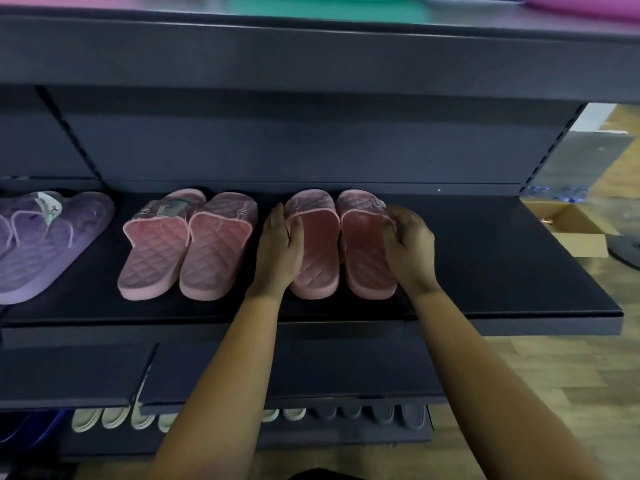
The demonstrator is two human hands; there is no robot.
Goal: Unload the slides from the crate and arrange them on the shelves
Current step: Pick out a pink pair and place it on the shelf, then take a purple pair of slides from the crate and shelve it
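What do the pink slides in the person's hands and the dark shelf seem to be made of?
Pink slides: probably soft moulded foam or rubber, matt, with a quilted diamond pattern pressed in. Dark shelf: likely painted metal, smooth, with a thin folded front edge.

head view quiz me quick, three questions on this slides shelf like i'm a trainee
1. True or false: the left hand and the right hand both hold the rightmost pink pair.
2. What colour are the flip-flops at the left end of the shelf? A purple, B green, C white.
3. Count: with the other pink pair included, how many pink slides lie on that shelf?

Key: 1 true; 2 A; 3 four.
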